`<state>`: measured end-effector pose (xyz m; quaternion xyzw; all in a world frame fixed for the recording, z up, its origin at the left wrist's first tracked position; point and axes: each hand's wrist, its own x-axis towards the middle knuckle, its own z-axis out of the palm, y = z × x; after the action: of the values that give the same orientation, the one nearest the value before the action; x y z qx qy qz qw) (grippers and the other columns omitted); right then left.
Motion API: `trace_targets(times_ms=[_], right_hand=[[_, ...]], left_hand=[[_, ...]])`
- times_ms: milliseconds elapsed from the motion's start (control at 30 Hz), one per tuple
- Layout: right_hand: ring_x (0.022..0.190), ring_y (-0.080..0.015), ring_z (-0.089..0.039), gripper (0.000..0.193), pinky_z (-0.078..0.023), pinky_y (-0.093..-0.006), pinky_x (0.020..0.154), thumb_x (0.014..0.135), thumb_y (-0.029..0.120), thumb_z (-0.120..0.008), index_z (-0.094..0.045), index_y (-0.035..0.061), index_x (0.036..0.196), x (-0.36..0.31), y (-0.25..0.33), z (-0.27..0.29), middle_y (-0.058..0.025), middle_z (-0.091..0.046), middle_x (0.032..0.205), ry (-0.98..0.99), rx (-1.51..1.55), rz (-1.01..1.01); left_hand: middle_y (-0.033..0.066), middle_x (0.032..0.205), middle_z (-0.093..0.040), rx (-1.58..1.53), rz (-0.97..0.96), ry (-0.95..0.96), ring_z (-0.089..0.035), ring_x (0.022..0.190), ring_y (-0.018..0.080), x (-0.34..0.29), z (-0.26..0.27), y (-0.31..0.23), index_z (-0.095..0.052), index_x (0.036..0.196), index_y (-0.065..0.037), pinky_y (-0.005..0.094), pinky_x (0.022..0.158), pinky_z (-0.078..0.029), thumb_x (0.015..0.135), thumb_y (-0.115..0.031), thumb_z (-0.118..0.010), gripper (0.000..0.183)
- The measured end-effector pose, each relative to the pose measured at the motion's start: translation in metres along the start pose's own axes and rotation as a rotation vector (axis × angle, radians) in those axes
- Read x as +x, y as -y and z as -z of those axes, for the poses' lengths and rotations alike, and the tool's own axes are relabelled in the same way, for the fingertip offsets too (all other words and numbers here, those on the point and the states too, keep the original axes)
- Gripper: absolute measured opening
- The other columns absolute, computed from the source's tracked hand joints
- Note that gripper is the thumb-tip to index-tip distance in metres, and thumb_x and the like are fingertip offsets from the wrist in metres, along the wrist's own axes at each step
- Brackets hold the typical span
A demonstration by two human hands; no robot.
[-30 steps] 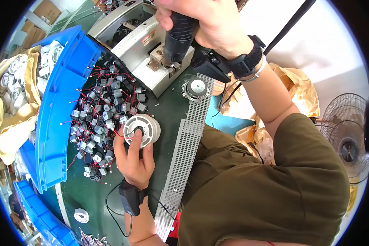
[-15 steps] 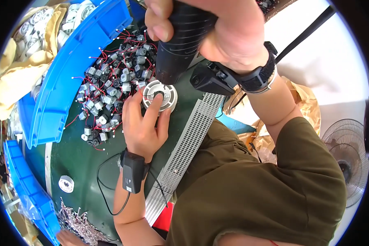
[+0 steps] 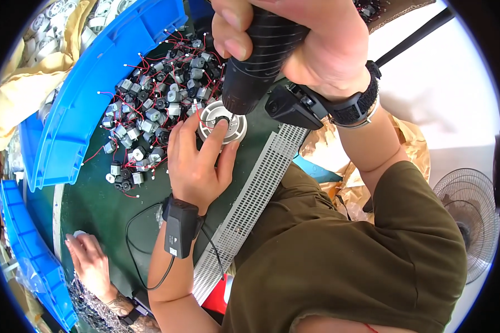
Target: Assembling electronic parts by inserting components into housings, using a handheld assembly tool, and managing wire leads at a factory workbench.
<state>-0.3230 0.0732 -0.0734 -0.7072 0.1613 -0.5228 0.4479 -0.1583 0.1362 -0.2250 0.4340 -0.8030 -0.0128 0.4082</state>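
A black power screwdriver [image 3: 264, 58], tilted tip-down, is gripped in my right hand [image 3: 322, 50]. Its lower end is over a white round plastic housing [image 3: 240, 131] with a spoked rim, and the exact contact of the bit is hard to make out. My left hand [image 3: 197, 161] holds that housing on the green surface [image 3: 150, 213]. The index finger presses on a small dark part at its centre, the thumb is at the right edge and the other fingers are along the left. A red wire runs up from the housing's left side.
A heap of small motors [image 3: 155, 105] with red wires lies left of my hands. Blue bins [image 3: 103, 72] line the far left, one beside white parts. A co-worker's hand [image 3: 91, 266] reaches in at lower left. A perforated metal strip [image 3: 250, 205] edges the surface.
The co-worker's hand has come further in at lower left, covering most of a white round part there. In the picture, the screwdriver and housing sit slightly further right; my grips are unchanged.
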Motion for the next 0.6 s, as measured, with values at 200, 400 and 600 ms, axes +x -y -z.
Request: trace_targets(times_ms=[200,400,600], right_hand=[[0.053,-0.0158,-0.056,0.038,-0.044,-0.0253,0.049,0.072,0.002,-0.065,-0.049,-0.0042,0.106,-0.0023,0.0018,-0.0034,-0.0097,-0.058,0.068,-0.144,0.379,-0.188],[0.051,-0.0146,-0.056,0.037,-0.043,-0.0243,0.048,0.074,0.003,-0.064,-0.049,-0.0041,0.107,-0.0038,0.0084,0.0012,-0.0093,-0.059,0.069,-0.098,0.396,-0.222],[0.057,-0.0116,-0.057,0.038,-0.044,-0.024,0.052,0.072,-0.002,-0.065,-0.05,-0.0027,0.107,-0.0039,0.0037,-0.0037,-0.0074,-0.059,0.07,-0.126,0.294,-0.25]], left_hand=[[0.0206,0.106,-0.054,-0.021,0.021,-0.005,-0.055,0.092,0.035,-0.0024,0.0004,0.0014,-0.064,0.098,-0.004,0.0442,0.081,-0.045,0.07,-0.013,-0.071,0.031],[0.0203,0.106,-0.054,-0.043,0.019,-0.004,-0.055,0.091,0.0354,-0.001,-0.0013,-0.0002,-0.064,0.098,-0.004,0.0438,0.08,-0.045,0.069,-0.013,-0.071,0.032],[0.0203,0.108,-0.054,-0.051,0.042,0.006,-0.055,0.092,0.0347,-0.0015,-0.0008,-0.0006,-0.064,0.099,-0.004,0.0449,0.082,-0.045,0.069,-0.015,-0.072,0.032]])
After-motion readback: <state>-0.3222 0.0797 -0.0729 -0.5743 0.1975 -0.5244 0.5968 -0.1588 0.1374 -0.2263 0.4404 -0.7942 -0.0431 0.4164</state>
